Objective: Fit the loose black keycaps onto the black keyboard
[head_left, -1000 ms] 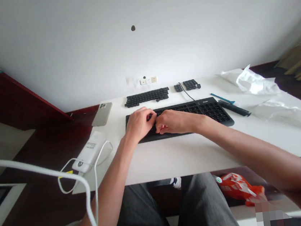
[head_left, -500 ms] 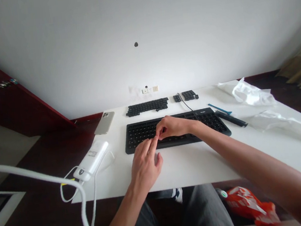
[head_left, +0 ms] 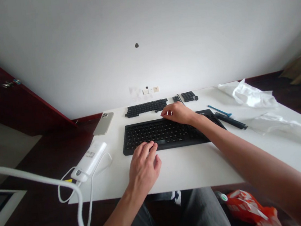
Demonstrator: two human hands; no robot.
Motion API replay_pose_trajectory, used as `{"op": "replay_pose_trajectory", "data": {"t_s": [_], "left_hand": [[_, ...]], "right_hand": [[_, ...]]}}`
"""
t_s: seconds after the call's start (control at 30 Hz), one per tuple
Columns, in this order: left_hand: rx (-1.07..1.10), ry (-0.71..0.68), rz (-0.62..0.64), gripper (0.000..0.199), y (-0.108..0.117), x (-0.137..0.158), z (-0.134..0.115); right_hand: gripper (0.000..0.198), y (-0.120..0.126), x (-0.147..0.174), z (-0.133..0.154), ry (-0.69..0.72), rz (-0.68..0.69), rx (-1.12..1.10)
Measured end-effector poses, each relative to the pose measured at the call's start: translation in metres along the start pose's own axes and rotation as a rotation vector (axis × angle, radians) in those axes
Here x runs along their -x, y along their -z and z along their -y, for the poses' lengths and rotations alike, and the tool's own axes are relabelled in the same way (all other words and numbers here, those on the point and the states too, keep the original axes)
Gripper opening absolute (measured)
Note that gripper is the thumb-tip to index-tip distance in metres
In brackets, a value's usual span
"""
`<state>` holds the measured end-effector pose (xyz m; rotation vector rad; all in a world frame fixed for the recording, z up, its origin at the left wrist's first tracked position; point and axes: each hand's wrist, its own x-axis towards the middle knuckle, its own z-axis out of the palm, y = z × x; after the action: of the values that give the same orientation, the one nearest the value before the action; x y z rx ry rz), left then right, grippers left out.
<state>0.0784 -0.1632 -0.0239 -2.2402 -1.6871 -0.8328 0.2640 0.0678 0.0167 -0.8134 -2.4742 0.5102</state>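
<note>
Atop a white desk (head_left: 189, 170), the head view showed the left hand (head_left: 145, 166) loosely spread at the keyboard's (head_left: 149, 130) front edge, the right hand (head_left: 177, 112) pinched over its back edge, contents indiscernible, seemingly handling keycaps (head_left: 147, 107), the next move demanding precise aim.

Nothing legible right now: print on the white device (head_left: 89, 162) and marks on the black keyboard (head_left: 155, 131) are too tiny to read. The red bag (head_left: 250, 208) shows pale markings, all blurred.
</note>
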Motion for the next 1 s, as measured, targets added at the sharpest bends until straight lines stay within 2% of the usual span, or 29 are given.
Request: {"op": "replay_pose_trajectory", "data": {"t_s": [0.17, 0.37, 0.77, 1.0], "left_hand": [[-0.008, 0.015, 0.034, 0.048, -0.002, 0.001, 0.000], [-0.033, 0.028, 0.079, 0.052, 0.000, 0.000, -0.002], [-0.007, -0.002, 0.067, 0.052, -0.003, -0.002, -0.003], [-0.025, 0.003, 0.117, 0.053, -0.001, -0.004, -0.003]], "right_hand": [[0.021, 0.000, 0.001, -0.021, -0.135, -0.060, 0.149], [0.023, -0.007, 0.001, -0.024, -0.299, -0.034, 0.240], [0.022, -0.010, 0.002, -0.028, -0.289, -0.031, 0.155], [0.023, -0.011, 0.002, -0.028, -0.291, -0.036, 0.153]]}}
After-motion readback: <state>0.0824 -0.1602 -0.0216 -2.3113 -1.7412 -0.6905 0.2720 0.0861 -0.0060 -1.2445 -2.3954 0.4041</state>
